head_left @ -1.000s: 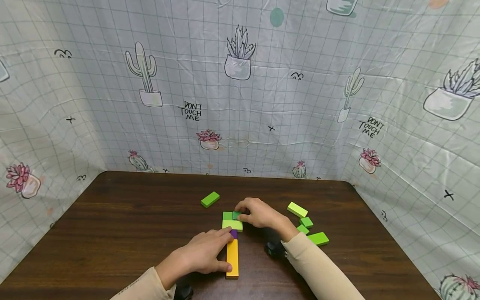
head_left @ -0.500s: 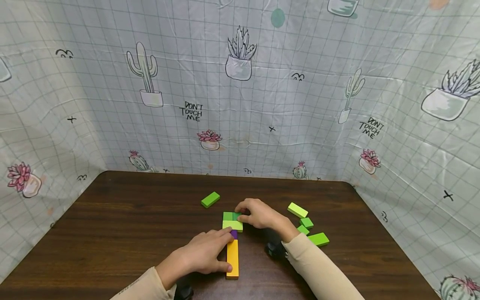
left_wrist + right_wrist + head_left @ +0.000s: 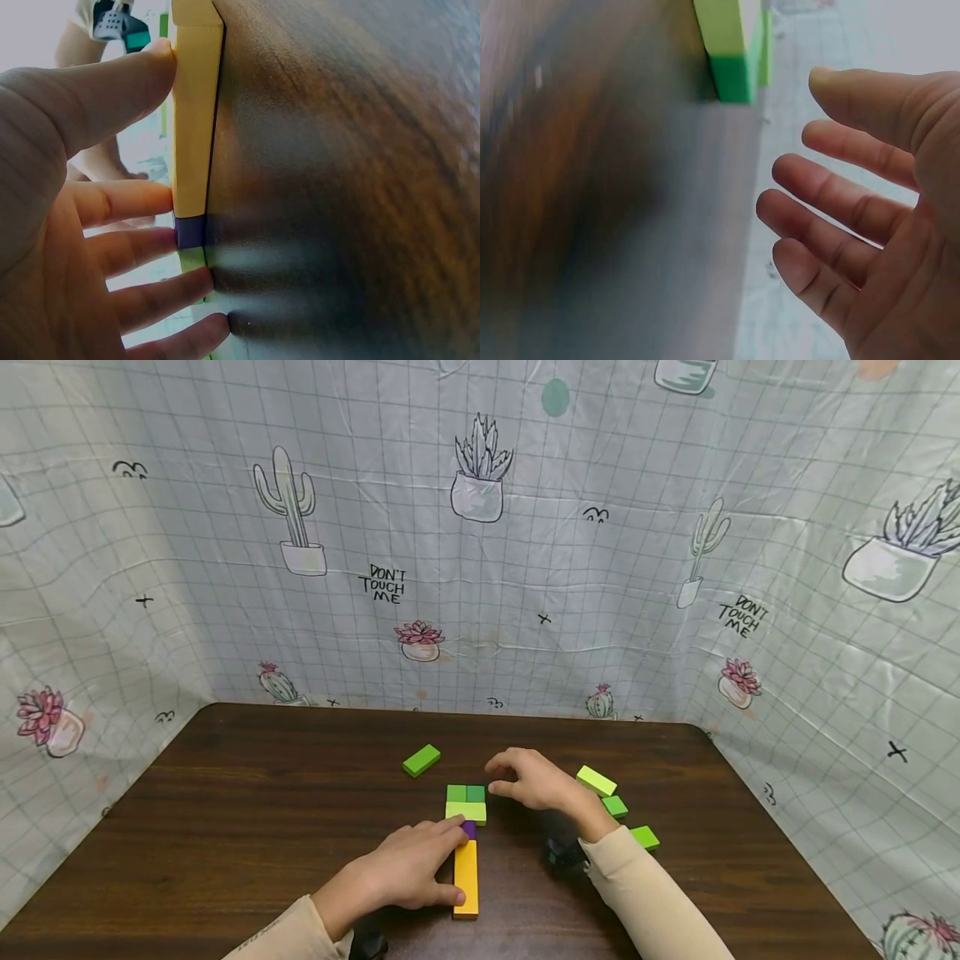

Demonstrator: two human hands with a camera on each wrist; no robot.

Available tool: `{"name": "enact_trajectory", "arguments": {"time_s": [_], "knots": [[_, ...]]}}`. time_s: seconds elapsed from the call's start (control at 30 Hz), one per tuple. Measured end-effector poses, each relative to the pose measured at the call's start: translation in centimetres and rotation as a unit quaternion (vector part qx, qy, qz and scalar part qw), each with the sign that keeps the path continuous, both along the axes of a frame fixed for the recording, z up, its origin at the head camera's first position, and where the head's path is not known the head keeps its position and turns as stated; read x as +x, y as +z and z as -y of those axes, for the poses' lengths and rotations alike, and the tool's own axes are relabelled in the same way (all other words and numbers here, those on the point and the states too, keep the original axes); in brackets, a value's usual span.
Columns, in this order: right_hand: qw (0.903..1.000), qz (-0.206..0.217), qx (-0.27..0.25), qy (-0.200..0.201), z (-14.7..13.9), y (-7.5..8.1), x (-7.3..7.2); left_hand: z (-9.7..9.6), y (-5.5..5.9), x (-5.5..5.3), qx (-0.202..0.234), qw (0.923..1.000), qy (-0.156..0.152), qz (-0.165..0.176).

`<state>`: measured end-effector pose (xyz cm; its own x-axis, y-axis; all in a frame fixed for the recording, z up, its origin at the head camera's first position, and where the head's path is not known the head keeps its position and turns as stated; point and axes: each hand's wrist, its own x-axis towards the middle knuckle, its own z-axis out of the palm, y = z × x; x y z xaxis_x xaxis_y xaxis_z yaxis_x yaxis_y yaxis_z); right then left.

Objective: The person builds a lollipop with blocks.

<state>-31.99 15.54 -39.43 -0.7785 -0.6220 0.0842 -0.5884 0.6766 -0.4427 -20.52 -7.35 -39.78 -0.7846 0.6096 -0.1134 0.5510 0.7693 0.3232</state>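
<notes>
A row of flat blocks runs away from me on the brown table: a long yellow block [image 3: 466, 889], a small purple block [image 3: 469, 831], a lime block [image 3: 466, 812] laid crosswise, then a green square block [image 3: 456, 793] beside a darker green one [image 3: 476, 794]. Along the row's left side lies my left hand [image 3: 408, 864], fingers extended. Its thumb touches the yellow block [image 3: 196, 112] and its fingertips reach the purple block [image 3: 190, 232]. My right hand [image 3: 536, 781] hovers just right of the darker green block [image 3: 735, 79], fingers loosely spread and holding nothing.
A loose green block [image 3: 422, 761] lies behind the row. To the right are a lime block [image 3: 597, 780], a small green block [image 3: 615, 807] and another green block [image 3: 644, 837], partly behind my right sleeve. Patterned cloth [image 3: 480, 610] hangs around the table's back and sides.
My right hand has let go of the darker green block and moved slightly right and up from it. My left hand stays in place along the row.
</notes>
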Motion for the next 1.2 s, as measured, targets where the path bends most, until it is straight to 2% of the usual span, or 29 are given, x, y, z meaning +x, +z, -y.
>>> {"name": "enact_trajectory", "arguments": {"time_s": [0.17,0.33,0.83,1.2], "knots": [[0.9996,-0.015,-0.005,-0.025,-2.1,0.8,0.0,-0.1,0.1,-0.1,-0.003,1.0000,0.003,0.001],[0.9978,-0.019,0.004,-0.063,-4.5,1.0,0.2,-0.1,0.0,0.0,-0.001,1.0000,0.006,-0.003],[0.9906,-0.043,0.031,-0.126,-11.3,0.2,0.7,-0.1,0.1,0.2,0.001,1.0000,0.007,-0.003],[0.9850,-0.047,0.060,-0.155,-13.7,-0.5,0.5,-0.1,-0.2,0.1,0.002,1.0000,0.005,-0.007]]}}
